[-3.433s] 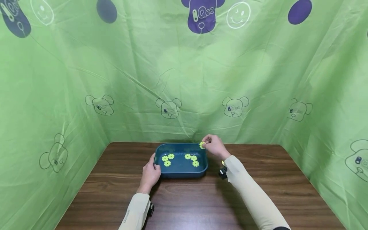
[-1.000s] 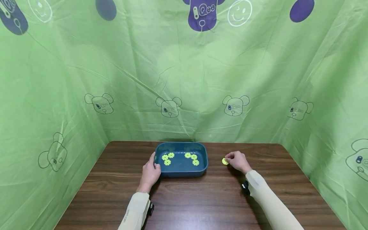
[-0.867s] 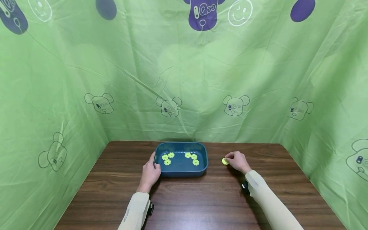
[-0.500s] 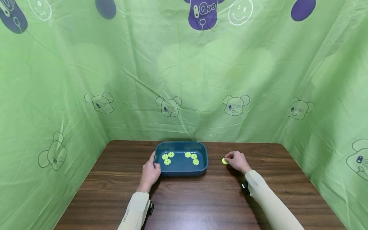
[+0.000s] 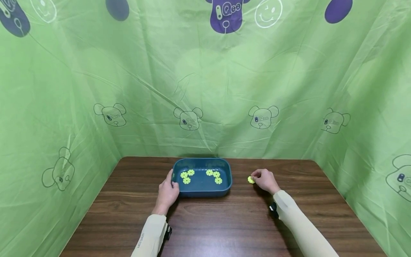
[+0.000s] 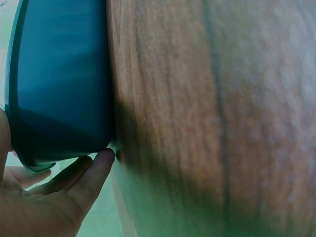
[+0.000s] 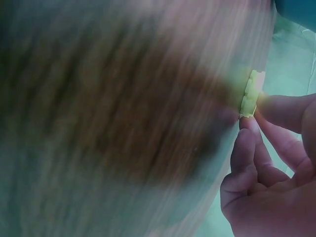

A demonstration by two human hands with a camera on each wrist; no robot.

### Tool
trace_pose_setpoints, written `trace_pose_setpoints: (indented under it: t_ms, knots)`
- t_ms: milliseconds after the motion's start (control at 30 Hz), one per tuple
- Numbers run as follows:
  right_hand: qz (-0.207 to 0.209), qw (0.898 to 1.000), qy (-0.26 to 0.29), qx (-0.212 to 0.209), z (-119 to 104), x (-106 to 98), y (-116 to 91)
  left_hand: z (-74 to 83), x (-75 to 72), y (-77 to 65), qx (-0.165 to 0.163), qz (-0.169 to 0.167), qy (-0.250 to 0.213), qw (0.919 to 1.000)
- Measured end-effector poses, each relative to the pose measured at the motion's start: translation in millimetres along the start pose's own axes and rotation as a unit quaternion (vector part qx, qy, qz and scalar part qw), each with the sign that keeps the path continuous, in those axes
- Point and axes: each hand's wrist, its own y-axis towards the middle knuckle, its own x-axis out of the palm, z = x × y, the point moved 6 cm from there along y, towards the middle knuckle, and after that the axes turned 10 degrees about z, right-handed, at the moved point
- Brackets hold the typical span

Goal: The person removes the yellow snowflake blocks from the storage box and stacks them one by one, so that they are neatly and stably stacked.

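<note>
A person's two bare hands are at a dark wood-grain worktop (image 5: 205,225), seen from above. Near its back edge, toward 12 o'clock, stands a blue tub (image 5: 202,194), rectangular with rounded corners. The left hand (image 5: 167,192) is at the tub's 8 o'clock, grasping its short wall: thumb at the rim, fingers along the outside, as the left wrist view also shows. At the tub's 3 o'clock, well apart from it, is a small yellow flower (image 5: 250,180), flat with a scalloped edge. The right hand (image 5: 264,180), at the flower's 3 o'clock, pinches it between thumb and fingertips; whether the flower touches the worktop or is slightly raised, I cannot tell. On the tub's floor lie six matching flowers: one trio (image 5: 186,180) toward 9 o'clock, another trio (image 5: 216,174) toward 3 o'clock. Long cream sleeves (image 5: 298,223) cover both arms, with a black device (image 5: 168,232) at each wrist. Green cloth (image 5: 224,78) hangs at 9, 12 and 3 o'clock, printed with bear outlines, purple shapes and white smiling faces
</note>
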Motion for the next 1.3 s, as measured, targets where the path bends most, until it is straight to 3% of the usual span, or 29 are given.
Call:
trace_pose_setpoints:
  t_ms: [600, 1300]
  knots:
    - [-0.003, 1.000, -0.012, 0.021, -5.1, 1.4, -5.7, -1.4, -1.9, -3.7, -0.011, 0.004, -0.006, 0.9999]
    - [-0.004, 1.000, -0.019, 0.017, -6.3, 2.9, -2.4, 0.6, -1.0, -3.0, 0.001, 0.009, -0.004, 0.9999]
